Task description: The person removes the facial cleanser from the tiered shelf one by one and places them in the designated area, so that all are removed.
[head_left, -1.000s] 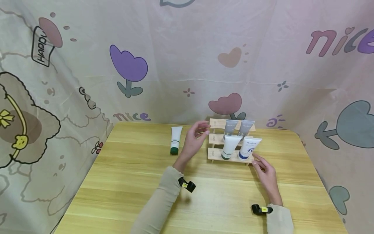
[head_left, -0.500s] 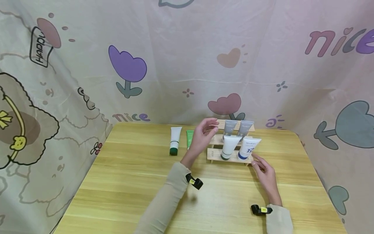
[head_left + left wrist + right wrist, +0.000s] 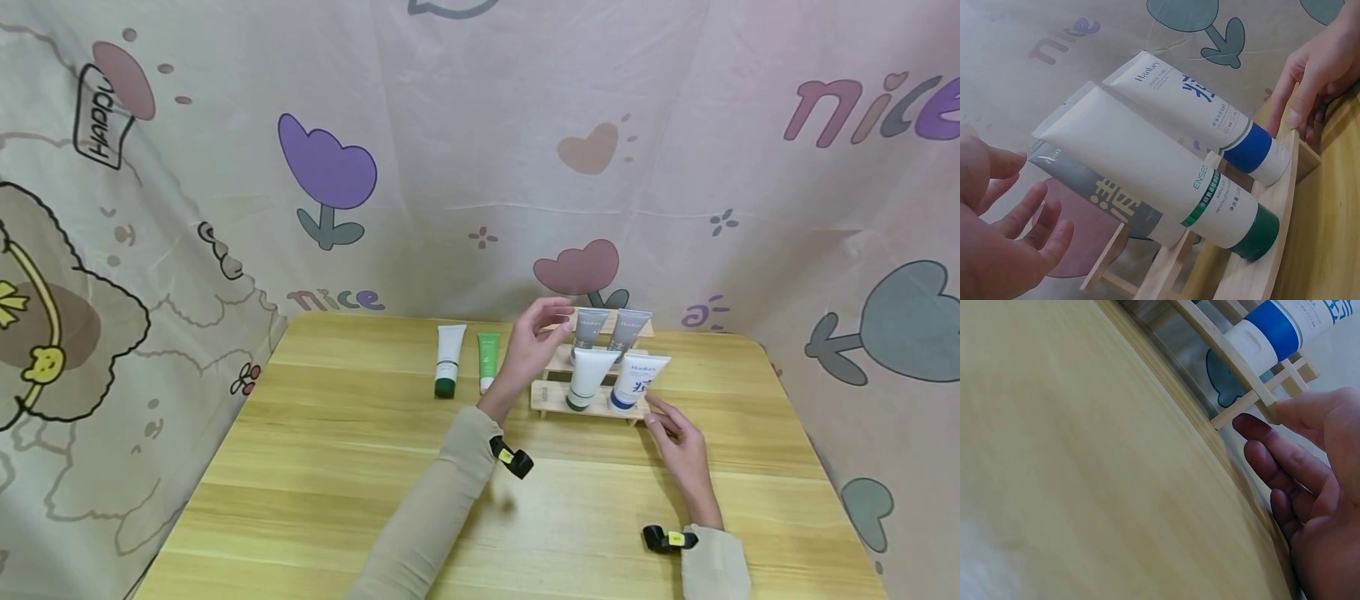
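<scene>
My left hand is beside the left grey tube on a three-tier wooden rack. In the left wrist view its fingers are spread and bent a little, holding nothing, with fingertips close to the tube's crimped top. A second grey tube stands to the right. On the front tier are a white tube with a green cap and a white tube with a blue band. At the right end of that tier, my right hand pinches the rack's corner between thumb and finger.
Left of the rack, a white tube with a dark green cap and a slimmer green tube lie on the wooden table. A patterned cloth hangs right behind the table's back edge.
My left hand has moved right, from the rack's left end to the left grey tube, uncovering the slim green tube. The right hand has stayed at the rack's corner.
</scene>
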Demonstrator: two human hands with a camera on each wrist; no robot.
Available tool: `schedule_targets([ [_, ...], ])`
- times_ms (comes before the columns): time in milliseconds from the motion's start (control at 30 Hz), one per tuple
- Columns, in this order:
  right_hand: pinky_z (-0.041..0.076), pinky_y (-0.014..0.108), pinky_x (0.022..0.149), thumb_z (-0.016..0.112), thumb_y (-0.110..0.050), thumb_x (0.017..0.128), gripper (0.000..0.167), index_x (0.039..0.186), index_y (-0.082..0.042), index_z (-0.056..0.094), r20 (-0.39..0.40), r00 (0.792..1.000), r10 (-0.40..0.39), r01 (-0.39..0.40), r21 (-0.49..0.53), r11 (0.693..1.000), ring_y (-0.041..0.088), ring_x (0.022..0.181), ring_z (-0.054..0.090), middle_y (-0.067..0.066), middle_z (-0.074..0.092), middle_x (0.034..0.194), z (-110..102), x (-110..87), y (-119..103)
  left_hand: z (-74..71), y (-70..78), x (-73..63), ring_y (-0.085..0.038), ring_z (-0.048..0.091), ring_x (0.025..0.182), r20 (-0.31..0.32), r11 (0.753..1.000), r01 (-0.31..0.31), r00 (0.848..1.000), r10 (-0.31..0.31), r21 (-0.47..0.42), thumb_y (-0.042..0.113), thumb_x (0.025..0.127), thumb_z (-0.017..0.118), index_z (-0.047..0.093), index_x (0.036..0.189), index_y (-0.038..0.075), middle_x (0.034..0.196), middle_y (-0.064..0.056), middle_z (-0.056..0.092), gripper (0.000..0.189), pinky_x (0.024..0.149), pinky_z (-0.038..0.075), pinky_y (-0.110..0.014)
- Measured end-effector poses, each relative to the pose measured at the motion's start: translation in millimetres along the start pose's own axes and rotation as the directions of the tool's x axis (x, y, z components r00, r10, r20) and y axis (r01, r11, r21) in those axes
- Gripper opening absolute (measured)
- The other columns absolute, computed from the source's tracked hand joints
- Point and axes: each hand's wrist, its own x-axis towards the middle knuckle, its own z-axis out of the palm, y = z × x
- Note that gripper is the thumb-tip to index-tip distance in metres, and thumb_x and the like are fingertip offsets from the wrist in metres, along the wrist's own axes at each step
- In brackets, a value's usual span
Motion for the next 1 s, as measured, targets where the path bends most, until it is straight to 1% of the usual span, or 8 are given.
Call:
schedule_targets([
  [200,0.048,0.007,0.083,0.061,-0.018,0.105,0.037,0.140,-0.005,0.063,-0.006,1.000,-0.008,0.008,0.002,1.000,-0.011,0.098,0.062,0.021,0.072,0.120,0,-0.3,1,6.1,-2.7,6.5,-0.023,0.063,0.118,0.027,1.000,0.019,0.999,-0.019,-0.022,0.005,0.098,0.068,0.062,0.132,0.010,0.126,-0.009,0.068,0.035,0.097,0.054,-0.030],
  [333,0.048,0.007,0.083,0.061,-0.018,0.105,0.037,0.140,-0.004,0.062,-0.004,1.000,-0.001,0.001,0.002,1.000,-0.011,0.099,0.062,0.021,0.071,0.121,0,-0.1,2,9.5,-3.9,9.9,-0.024,0.063,0.118,0.050,0.999,0.018,0.999,-0.016,-0.043,0.003,0.098,0.067,0.062,0.133,0.007,0.129,-0.011,0.066,0.036,0.097,0.055,-0.030],
  [433,0.047,0.007,0.083,0.060,-0.017,0.105,0.038,0.140,-0.004,0.061,0.002,1.000,-0.002,0.002,0.003,1.000,-0.011,0.099,0.062,0.022,0.071,0.121,0,0.0,2,12.1,-6.2,11.1,-0.023,0.063,0.117,0.048,0.999,0.032,0.998,-0.031,-0.027,0.003,0.098,0.067,0.064,0.130,0.007,0.128,-0.010,0.066,0.033,0.096,0.055,-0.030],
  [500,0.048,0.007,0.083,0.060,-0.015,0.105,0.038,0.140,0.000,0.061,0.011,1.000,-0.009,0.009,0.007,1.000,-0.010,0.098,0.063,0.024,0.070,0.120,-1,-0.8,-4,13.9,-7.4,11.3,-0.023,0.064,0.116,0.039,0.998,0.056,0.998,-0.056,-0.013,0.004,0.098,0.068,0.066,0.128,0.008,0.126,-0.008,0.066,0.030,0.096,0.055,-0.030],
  [633,0.048,0.008,0.083,0.060,-0.010,0.104,0.037,0.138,0.005,0.060,0.026,1.000,-0.009,0.009,0.009,1.000,-0.006,0.098,0.064,0.027,0.070,0.118,-5,-4.4,-29,16.8,-12.0,11.8,-0.021,0.065,0.114,0.023,0.993,0.114,0.993,-0.115,0.017,0.004,0.097,0.069,0.068,0.124,0.009,0.122,-0.006,0.068,0.028,0.096,0.055,-0.029],
  [700,0.047,0.008,0.083,0.060,-0.009,0.104,0.036,0.138,0.005,0.060,0.028,1.000,-0.007,0.007,0.000,1.000,-0.005,0.098,0.065,0.026,0.071,0.118,-5,-5.8,-38,17.3,-15.8,12.0,-0.020,0.066,0.113,0.023,0.991,0.130,0.991,-0.131,0.023,0.004,0.097,0.069,0.068,0.123,0.008,0.121,-0.007,0.069,0.027,0.096,0.055,-0.029],
  [833,0.047,0.008,0.084,0.060,-0.010,0.104,0.036,0.138,0.003,0.061,0.021,1.000,-0.003,0.003,0.000,1.000,-0.004,0.097,0.065,0.025,0.071,0.117,-5,-5.6,-36,18.2,-23.1,11.6,-0.021,0.066,0.113,0.027,0.990,0.137,0.990,-0.138,0.033,0.004,0.095,0.071,0.068,0.123,0.007,0.121,-0.008,0.070,0.028,0.096,0.055,-0.030],
  [1000,0.046,0.008,0.084,0.060,-0.009,0.104,0.036,0.138,0.004,0.061,0.019,1.000,-0.011,0.011,-0.005,1.000,-0.004,0.098,0.065,0.025,0.071,0.116,-5,-6.3,-37,18.9,-28.1,10.2,-0.022,0.066,0.114,0.032,0.985,0.157,0.987,-0.160,0.066,0.003,0.094,0.073,0.069,0.123,0.010,0.123,-0.008,0.070,0.031,0.098,0.054,-0.032],
])
